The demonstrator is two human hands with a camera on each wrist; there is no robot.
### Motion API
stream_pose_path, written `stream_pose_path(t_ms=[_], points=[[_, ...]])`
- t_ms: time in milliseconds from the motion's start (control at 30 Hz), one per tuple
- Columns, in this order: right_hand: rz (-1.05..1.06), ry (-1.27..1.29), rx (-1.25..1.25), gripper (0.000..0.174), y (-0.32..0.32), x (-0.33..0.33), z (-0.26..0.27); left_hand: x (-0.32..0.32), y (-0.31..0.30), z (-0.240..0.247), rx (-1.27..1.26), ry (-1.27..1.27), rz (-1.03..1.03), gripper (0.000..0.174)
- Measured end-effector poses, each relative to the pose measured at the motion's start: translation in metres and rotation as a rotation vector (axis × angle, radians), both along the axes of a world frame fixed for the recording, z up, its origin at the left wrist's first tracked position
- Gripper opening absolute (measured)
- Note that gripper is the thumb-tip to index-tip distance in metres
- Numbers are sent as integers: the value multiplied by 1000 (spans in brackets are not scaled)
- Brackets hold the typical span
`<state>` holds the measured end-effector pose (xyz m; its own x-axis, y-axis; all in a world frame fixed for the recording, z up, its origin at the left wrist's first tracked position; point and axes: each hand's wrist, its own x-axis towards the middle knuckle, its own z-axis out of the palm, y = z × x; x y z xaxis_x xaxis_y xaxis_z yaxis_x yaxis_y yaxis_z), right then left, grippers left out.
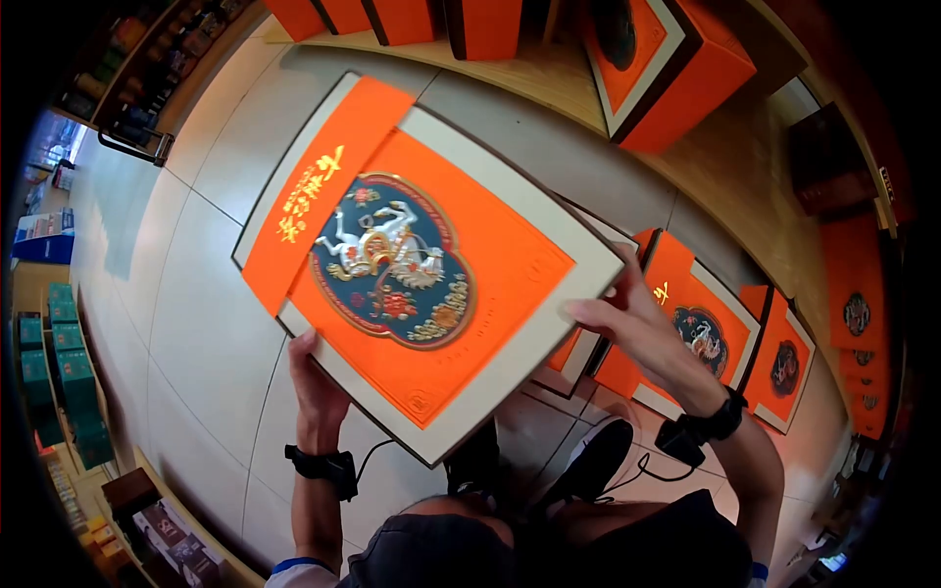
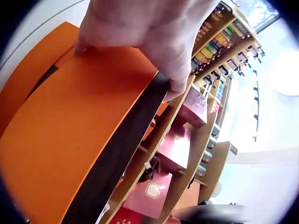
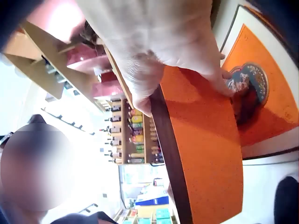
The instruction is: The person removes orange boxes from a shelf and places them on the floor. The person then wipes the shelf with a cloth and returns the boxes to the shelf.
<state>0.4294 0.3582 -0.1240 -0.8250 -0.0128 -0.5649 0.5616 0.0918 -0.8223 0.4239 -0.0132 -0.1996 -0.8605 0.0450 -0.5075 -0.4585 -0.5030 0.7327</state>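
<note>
Both hands hold up a large orange and cream gift box (image 1: 510, 255) with a dark medallion showing a white horse. The left hand (image 1: 319, 387) grips its lower left edge, thumb on the rim. At the right corner, the right hand (image 1: 647, 328) has its thumb on the cream border and its fingers around the side. In the left wrist view the left hand (image 2: 140, 37) clasps the orange side (image 2: 70, 126) and dark edge. The right wrist view has the right hand (image 3: 163, 51) spanning another side (image 3: 205, 149); its far fingertips are partly hidden.
Similar boxes (image 1: 701, 333) stand on the floor to the right, by the person's shoes (image 1: 600, 456). More orange boxes (image 1: 647, 69) sit on a wooden shelf (image 1: 549, 83) at the top. Shelves with green boxes (image 1: 74, 377) line the left; tiled floor (image 1: 196, 284) lies between.
</note>
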Motion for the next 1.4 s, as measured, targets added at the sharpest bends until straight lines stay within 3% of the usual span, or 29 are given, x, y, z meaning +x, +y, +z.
stream_pose_path(t_ms=[333, 400, 467, 600, 667, 733, 833, 1000, 1067, 1167, 1400], points=[[102, -44, -260, 100, -43, -75, -50, -19, -29, -33, -182, -11, 246, 67], [136, -52, -137, 102, -45, -85, -59, -25, -29, -40, -205, 12, 272, 67], [105, 28, -198, 100, -45, -91, -80, -26, -28, -47, -178, 74, 251, 67], [258, 197, -115, 86, -44, -119, -91, -32, -25, -47, -152, 84, 285, 63], [359, 303, 81, 80, -43, -126, -93, -32, -26, -51, -180, 101, 284, 64], [369, 214, 83, 80, -47, -126, -100, -29, -31, -60, -216, 100, 284, 68], [397, 374, 266, 86, -53, -126, -114, -32, -36, -67, -253, 112, 298, 68], [424, 356, 251, 90, -51, -123, -116, -34, -30, -66, -267, 152, 308, 66], [364, 470, 352, 91, -53, -121, -124, -34, -24, -65, -266, 165, 304, 66], [367, 537, 223, 92, -54, -131, -133, -35, -29, -71, -243, 174, 313, 64], [400, 457, 238, 99, -70, -134, -145, -46, -51, -87, -170, 171, 289, 63]])
